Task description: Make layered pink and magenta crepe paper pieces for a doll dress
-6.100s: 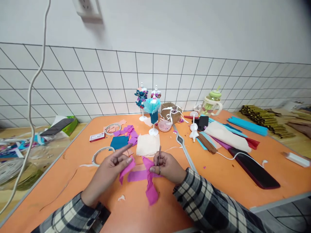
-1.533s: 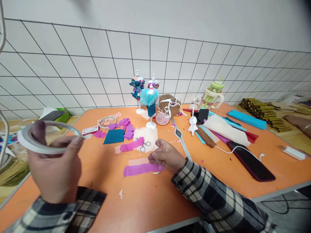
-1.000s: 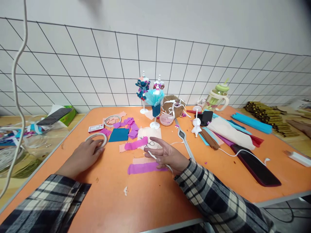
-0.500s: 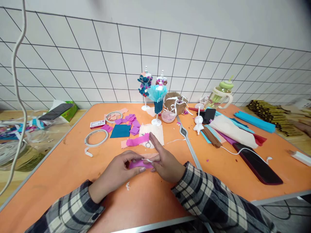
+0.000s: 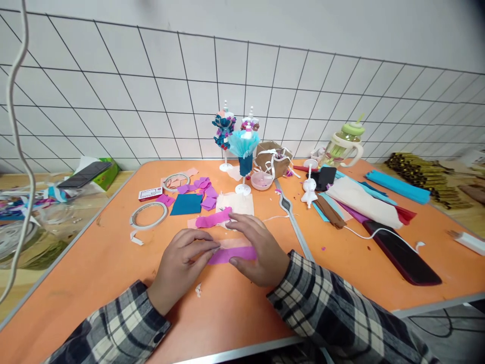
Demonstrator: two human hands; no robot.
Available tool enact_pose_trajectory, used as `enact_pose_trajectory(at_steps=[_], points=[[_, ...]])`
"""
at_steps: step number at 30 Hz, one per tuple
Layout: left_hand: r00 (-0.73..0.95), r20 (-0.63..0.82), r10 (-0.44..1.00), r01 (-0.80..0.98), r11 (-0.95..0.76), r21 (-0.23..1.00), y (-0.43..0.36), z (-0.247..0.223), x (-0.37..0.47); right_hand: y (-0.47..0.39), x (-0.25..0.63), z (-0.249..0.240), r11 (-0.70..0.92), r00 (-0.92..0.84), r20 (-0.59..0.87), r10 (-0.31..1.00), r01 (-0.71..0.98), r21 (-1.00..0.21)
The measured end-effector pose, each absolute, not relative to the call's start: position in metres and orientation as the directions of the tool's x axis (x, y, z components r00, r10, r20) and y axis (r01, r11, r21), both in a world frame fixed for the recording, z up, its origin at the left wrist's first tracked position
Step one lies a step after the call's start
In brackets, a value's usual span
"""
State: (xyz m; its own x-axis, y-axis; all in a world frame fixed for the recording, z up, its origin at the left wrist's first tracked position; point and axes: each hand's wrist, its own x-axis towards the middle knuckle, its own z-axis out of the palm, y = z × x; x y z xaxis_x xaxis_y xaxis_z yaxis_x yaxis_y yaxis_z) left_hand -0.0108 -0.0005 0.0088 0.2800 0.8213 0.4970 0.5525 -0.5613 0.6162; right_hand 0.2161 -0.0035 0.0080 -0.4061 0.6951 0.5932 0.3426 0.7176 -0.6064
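One purple strip (image 5: pixel 228 254), partly under right hand (image 5: pixel 267 257)

Both sleeves (image 5: pixel 326 298) are cream, grey and dark plaid, the darkest shade possibly navy.

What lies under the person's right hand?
The purple strip and peach strip disappear beneath the right hand, which also hides part of the cream sheet. The strips' right ends, and anything else there, cannot be seen.

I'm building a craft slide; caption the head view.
Left hand and right hand over a purple strip on an orange table.
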Motion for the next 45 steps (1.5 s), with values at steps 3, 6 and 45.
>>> enact_pose_trajectory(at_steps=[3, 6, 45], points=[[0.342, 0.591, 0.73, 0.563, -0.663, 0.493, -0.004, 0.01, -0.013, -0.006, 0.213, 0.008, 0.708, -0.382, 0.6, 0.703, 0.307, -0.636], [0.362, 0.611, 0.704, 0.576, -0.684, 0.447, -0.007, 0.01, -0.012, -0.007, 0.208, 0.0, 0.677, -0.397, 0.55, 0.735, 0.38, -0.63], [0.324, 0.338, 0.884, -0.01, -0.354, 0.935, -0.008, 0.013, -0.022, 0.013, 0.228, 0.003, -0.021, -0.386, -0.011, 0.922, -0.022, -1.0]])
